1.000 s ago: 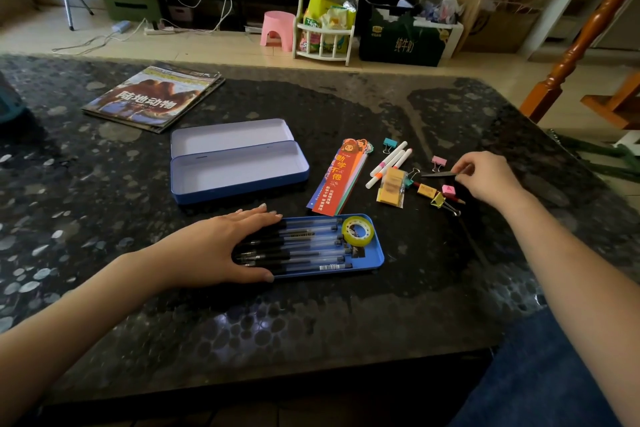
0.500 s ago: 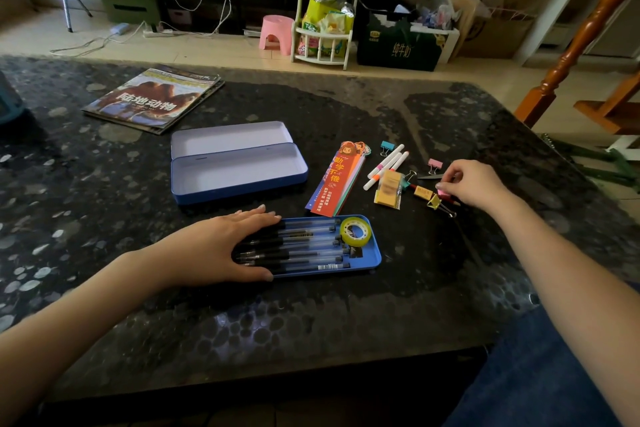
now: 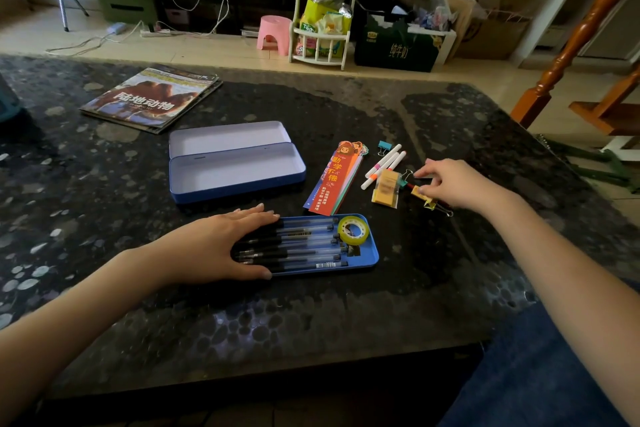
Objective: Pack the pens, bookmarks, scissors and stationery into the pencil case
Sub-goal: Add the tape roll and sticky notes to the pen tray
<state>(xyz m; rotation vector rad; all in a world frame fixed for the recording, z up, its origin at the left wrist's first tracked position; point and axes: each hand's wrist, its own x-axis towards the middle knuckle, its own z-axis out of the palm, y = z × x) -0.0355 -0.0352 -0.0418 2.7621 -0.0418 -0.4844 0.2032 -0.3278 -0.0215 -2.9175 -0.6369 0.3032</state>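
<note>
An open blue tin pencil case (image 3: 239,173) lies empty in mid-table, its lid (image 3: 227,137) folded back behind it. In front of it is a blue tray (image 3: 369,262) holding several black pens (image 3: 308,246) and a roll of yellow tape (image 3: 353,229). My left hand (image 3: 221,246) rests flat on the tray's left end, over the pens' caps. To the right lie bookmarks (image 3: 334,178), white markers (image 3: 384,163), a yellow sticky-note pack (image 3: 386,187) and a teal binder clip (image 3: 383,146). My right hand (image 3: 453,184) is curled over small binder clips, pinching at a yellow one (image 3: 431,203).
A magazine (image 3: 152,99) lies at the back left of the dark speckled table (image 3: 311,322). A teal object (image 3: 7,100) sits at the far left edge. Beyond the table are a pink stool (image 3: 273,33), a white rack and bags; a wooden banister (image 3: 581,28) stands right.
My right hand has slid left and nearer along the binder clips; the pink clips seen earlier are now hidden under it. My left hand and the tray have stayed put.
</note>
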